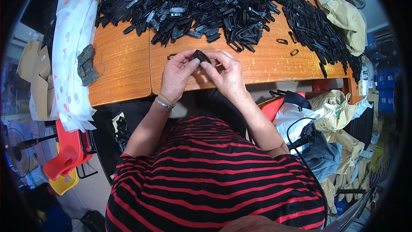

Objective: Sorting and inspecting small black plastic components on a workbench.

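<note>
Piece (200, 56), single, small and black, sits over the table's near side, pinched by thumb and fingers of both left hand (177, 71) and right hand (228, 74). Beyond, two heaps, one of slim glossy pieces (184, 6), one of oblong frames (315, 28), too many to count, cover the wood-grained table (122, 62).

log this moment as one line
left hand: holds black part | right hand: holds same part | where: near edge of table | beyond: black pile
</note>
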`<state>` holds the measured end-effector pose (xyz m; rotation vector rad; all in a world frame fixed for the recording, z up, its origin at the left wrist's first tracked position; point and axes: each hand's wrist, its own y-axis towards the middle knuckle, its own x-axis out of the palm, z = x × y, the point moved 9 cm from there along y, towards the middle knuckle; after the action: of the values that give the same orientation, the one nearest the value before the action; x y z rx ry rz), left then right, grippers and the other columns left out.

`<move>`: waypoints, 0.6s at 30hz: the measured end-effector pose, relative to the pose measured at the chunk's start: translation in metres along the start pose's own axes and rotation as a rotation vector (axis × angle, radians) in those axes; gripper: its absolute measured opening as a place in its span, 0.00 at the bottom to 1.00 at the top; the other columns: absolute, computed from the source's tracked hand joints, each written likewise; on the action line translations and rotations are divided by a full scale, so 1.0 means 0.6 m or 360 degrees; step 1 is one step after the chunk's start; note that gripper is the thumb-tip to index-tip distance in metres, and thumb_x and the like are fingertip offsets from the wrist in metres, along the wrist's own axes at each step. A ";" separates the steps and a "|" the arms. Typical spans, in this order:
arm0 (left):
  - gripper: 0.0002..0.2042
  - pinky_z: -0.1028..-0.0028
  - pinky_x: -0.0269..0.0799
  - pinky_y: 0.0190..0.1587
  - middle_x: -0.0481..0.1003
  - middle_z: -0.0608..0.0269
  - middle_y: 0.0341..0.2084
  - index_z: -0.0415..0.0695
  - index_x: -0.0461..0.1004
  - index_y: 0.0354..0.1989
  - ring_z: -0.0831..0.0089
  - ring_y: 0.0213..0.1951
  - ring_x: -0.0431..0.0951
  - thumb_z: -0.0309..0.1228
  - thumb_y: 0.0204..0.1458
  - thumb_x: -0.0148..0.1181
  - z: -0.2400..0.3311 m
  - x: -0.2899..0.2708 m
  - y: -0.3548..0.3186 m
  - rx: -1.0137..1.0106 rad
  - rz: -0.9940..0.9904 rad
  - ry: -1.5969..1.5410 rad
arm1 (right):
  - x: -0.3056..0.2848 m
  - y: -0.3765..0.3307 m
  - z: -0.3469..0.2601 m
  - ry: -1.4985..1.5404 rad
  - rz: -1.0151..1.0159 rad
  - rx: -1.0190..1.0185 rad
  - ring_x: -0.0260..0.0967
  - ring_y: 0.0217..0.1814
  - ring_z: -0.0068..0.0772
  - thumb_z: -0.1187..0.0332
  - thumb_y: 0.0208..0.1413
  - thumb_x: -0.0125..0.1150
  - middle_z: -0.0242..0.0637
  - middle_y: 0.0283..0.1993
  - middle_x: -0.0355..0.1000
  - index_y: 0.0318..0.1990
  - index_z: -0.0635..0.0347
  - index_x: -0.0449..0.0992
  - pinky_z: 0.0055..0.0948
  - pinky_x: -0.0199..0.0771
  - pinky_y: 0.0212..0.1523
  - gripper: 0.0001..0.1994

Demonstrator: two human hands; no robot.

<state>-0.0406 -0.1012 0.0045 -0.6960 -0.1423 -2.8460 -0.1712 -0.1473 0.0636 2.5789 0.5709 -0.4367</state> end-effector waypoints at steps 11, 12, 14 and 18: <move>0.15 0.83 0.67 0.37 0.72 0.68 0.29 0.39 0.71 0.38 0.84 0.32 0.70 0.37 0.67 0.42 0.002 0.026 -0.024 0.0077 0.0172 0.0181 | 0.017 -0.033 -0.025 -0.0314 0.0327 -0.0225 0.73 0.36 0.46 0.74 0.40 0.72 0.42 0.39 0.68 0.48 0.59 0.71 0.39 0.74 0.34 0.24; 0.16 0.82 0.67 0.36 0.72 0.66 0.28 0.40 0.70 0.37 0.83 0.31 0.70 0.38 0.68 0.41 0.001 0.031 -0.025 0.0017 0.0079 0.0140 | 0.022 -0.037 -0.026 -0.0315 0.0327 -0.0221 0.73 0.36 0.46 0.74 0.40 0.72 0.42 0.39 0.68 0.48 0.59 0.71 0.39 0.74 0.34 0.24; 0.17 0.81 0.66 0.33 0.69 0.67 0.23 0.41 0.70 0.34 0.81 0.27 0.68 0.39 0.68 0.40 0.003 0.036 -0.025 -0.0007 0.0007 0.0107 | 0.056 -0.041 -0.018 -0.0192 0.0029 -0.0068 0.72 0.38 0.47 0.74 0.39 0.72 0.42 0.39 0.68 0.49 0.59 0.70 0.39 0.73 0.36 0.26; 0.17 0.80 0.67 0.31 0.69 0.66 0.22 0.40 0.70 0.34 0.80 0.26 0.68 0.39 0.68 0.40 0.010 0.021 -0.030 -0.0093 0.0012 -0.0040 | 0.078 -0.032 -0.018 0.0028 -0.0091 -0.0090 0.72 0.39 0.48 0.73 0.43 0.70 0.46 0.41 0.69 0.51 0.61 0.69 0.35 0.73 0.38 0.25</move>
<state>-0.0530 -0.0853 0.0147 -0.7423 -0.0604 -2.8450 -0.1375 -0.1120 0.0472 2.5202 0.6554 -0.4113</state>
